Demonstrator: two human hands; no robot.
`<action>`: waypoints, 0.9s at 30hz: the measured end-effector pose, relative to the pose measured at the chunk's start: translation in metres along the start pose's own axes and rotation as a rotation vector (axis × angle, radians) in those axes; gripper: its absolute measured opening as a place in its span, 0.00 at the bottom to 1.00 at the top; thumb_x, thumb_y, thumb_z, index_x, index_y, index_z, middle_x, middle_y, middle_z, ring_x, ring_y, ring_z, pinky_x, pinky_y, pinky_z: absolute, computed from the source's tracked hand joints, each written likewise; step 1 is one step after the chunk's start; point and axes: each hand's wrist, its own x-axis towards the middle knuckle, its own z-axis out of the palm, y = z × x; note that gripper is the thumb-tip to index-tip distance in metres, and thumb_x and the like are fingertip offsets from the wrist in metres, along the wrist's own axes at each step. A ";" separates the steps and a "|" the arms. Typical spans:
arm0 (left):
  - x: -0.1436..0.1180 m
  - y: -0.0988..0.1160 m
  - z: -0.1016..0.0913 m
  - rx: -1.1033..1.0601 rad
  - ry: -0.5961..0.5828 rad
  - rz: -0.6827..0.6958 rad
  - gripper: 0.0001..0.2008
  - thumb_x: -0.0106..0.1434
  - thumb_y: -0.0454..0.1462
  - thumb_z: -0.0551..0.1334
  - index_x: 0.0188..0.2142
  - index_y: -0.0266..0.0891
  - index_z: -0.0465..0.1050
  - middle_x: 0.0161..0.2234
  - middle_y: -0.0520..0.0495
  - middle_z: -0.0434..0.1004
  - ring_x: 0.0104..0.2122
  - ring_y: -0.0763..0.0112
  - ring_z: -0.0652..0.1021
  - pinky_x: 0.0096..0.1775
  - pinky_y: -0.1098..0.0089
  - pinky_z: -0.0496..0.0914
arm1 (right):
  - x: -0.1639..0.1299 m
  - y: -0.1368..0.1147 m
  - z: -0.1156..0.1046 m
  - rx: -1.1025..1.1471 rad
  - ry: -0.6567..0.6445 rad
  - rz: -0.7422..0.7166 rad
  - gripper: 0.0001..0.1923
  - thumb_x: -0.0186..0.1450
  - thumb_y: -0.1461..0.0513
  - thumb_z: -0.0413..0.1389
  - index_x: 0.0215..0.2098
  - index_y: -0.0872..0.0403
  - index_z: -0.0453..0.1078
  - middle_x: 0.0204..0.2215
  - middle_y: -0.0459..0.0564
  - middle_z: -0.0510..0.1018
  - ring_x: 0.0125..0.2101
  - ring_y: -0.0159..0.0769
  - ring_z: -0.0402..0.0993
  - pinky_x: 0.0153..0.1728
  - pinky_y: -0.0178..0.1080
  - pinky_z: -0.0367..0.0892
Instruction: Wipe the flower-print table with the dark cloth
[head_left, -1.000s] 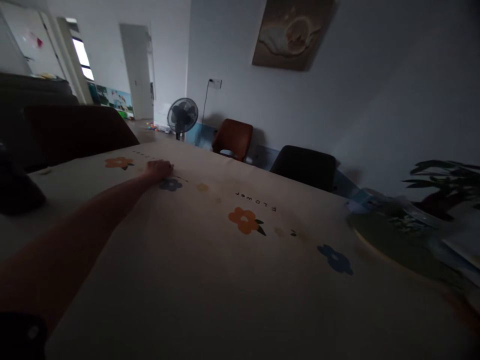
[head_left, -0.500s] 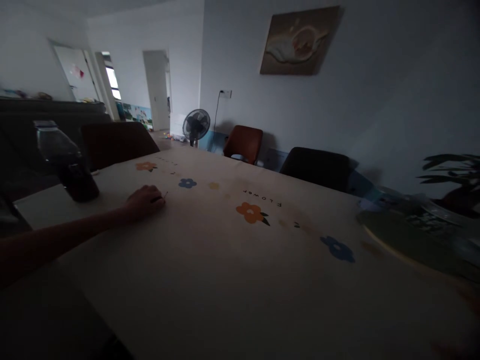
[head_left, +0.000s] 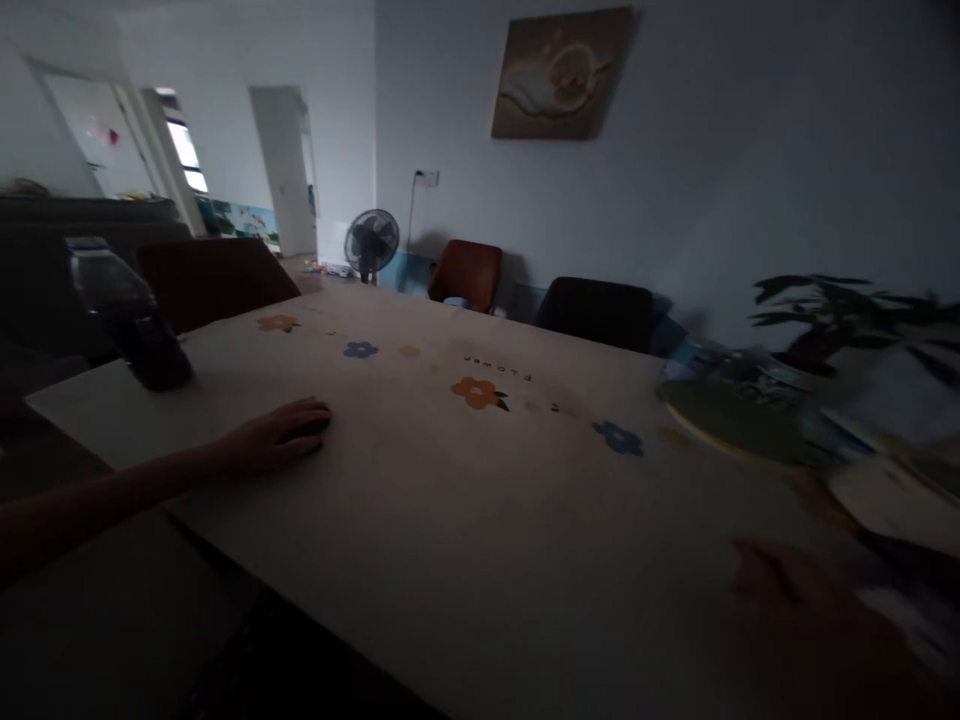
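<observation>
From beneath, the table [head_left: 420,530] is supporting the upright bottle [head_left: 135,320] and, near it, the loosely half-curled left hand [head_left: 276,437], while blur is hiding the opening of the right hand [head_left: 814,610], either's hold being impossible to tell.

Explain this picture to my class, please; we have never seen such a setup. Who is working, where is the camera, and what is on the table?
There is no machine here: a person works with two bare hands. The camera sits on their head, looking forward and down. The left hand rests on the flower-printed table; the right hand is blurred at lower right. I see no clear object in either, though something small could be hidden. A bottle of dark liquid stands on the left; a potted plant is on the right.
</observation>
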 end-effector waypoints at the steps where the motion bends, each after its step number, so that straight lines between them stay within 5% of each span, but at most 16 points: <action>1: -0.005 0.007 0.006 -0.013 -0.011 0.050 0.33 0.65 0.56 0.49 0.64 0.45 0.63 0.68 0.45 0.54 0.67 0.58 0.57 0.66 0.58 0.55 | 0.000 -0.006 -0.004 0.015 -0.033 0.040 0.13 0.51 0.45 0.50 0.30 0.40 0.68 0.27 0.53 0.79 0.25 0.46 0.75 0.25 0.46 0.63; 6: -0.017 0.084 0.041 -0.001 -0.139 0.468 0.24 0.68 0.47 0.54 0.63 0.55 0.63 0.67 0.50 0.56 0.67 0.60 0.57 0.63 0.58 0.61 | -0.006 -0.029 -0.009 0.053 -0.023 -0.043 0.18 0.56 0.46 0.46 0.31 0.47 0.69 0.22 0.50 0.76 0.24 0.43 0.75 0.28 0.42 0.64; 11: 0.016 0.217 0.082 0.002 -0.136 1.005 0.16 0.68 0.44 0.57 0.52 0.45 0.72 0.57 0.44 0.70 0.57 0.61 0.68 0.58 0.61 0.66 | -0.010 -0.024 -0.006 0.052 0.074 -0.178 0.19 0.61 0.50 0.44 0.34 0.53 0.70 0.19 0.48 0.75 0.21 0.38 0.72 0.26 0.37 0.62; 14: 0.039 0.288 0.108 0.055 -0.085 1.205 0.14 0.68 0.47 0.55 0.40 0.42 0.73 0.46 0.44 0.74 0.43 0.62 0.73 0.42 0.62 0.71 | -0.009 -0.020 -0.011 0.048 0.114 -0.153 0.19 0.63 0.50 0.44 0.35 0.54 0.70 0.19 0.48 0.74 0.21 0.38 0.72 0.27 0.37 0.62; 19: 0.071 0.356 0.134 0.237 -0.175 1.091 0.19 0.69 0.50 0.51 0.39 0.41 0.73 0.41 0.42 0.73 0.36 0.62 0.74 0.25 0.67 0.61 | -0.008 -0.020 -0.019 0.080 0.200 -0.085 0.20 0.63 0.50 0.44 0.36 0.55 0.71 0.19 0.48 0.75 0.21 0.38 0.72 0.28 0.38 0.63; 27: 0.146 0.416 0.158 0.189 -0.197 0.774 0.22 0.70 0.47 0.46 0.44 0.37 0.74 0.43 0.36 0.74 0.42 0.55 0.78 0.39 0.59 0.71 | -0.010 -0.021 -0.025 0.119 0.277 -0.071 0.18 0.65 0.52 0.45 0.37 0.55 0.70 0.20 0.48 0.74 0.22 0.38 0.72 0.30 0.38 0.63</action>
